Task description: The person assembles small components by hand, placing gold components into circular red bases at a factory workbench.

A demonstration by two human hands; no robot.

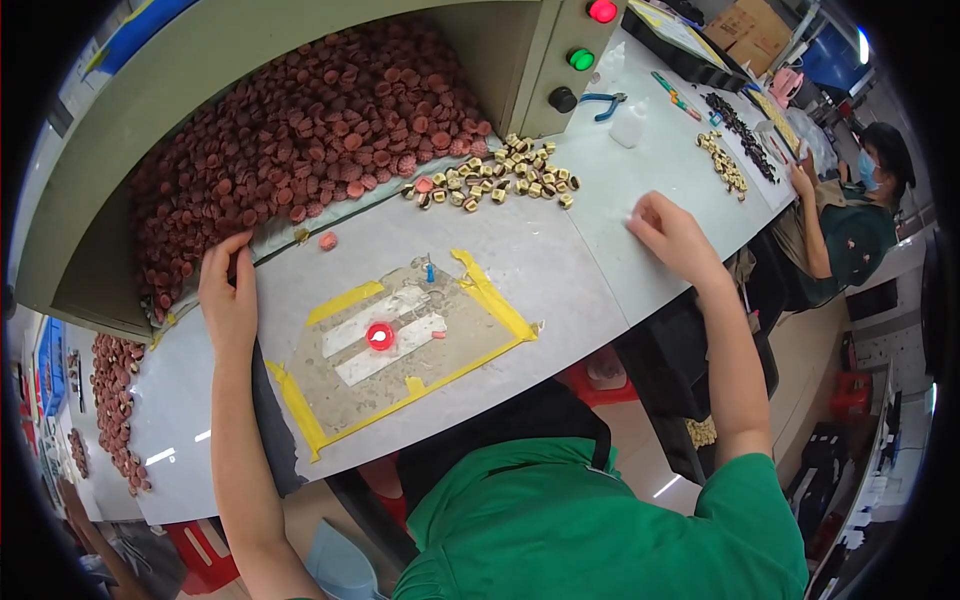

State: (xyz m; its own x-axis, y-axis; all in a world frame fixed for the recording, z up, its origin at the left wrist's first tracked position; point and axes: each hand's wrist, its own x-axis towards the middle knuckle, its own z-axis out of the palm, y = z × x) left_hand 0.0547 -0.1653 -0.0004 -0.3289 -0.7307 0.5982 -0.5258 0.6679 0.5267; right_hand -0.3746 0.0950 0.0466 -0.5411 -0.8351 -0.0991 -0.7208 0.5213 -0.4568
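My left hand (228, 290) is at the front left edge of a large heap of dark red, ribbed cup-shaped pieces (320, 120). Its thumb and forefinger are bent with a small gap between them, and I make out nothing held. My right hand (675, 238) hovers over the table to the right, fingers curled in toward the thumb; whatever they may hold is hidden. Between the hands, a grey taped-down board (460, 345) carries two white strips. On them sits a round red piece with a bright white centre (380, 335). A pink bit (439, 335) lies beside it.
Small gold-and-dark pieces (500, 178) are scattered at the heap's right edge. Blue-handled pliers (604, 105) and a white bottle (629, 122) stand beyond. The green machine housing (560, 70) arches over the heap. More red pieces (115, 410) lie far left. A masked co-worker (860, 220) sits at right.
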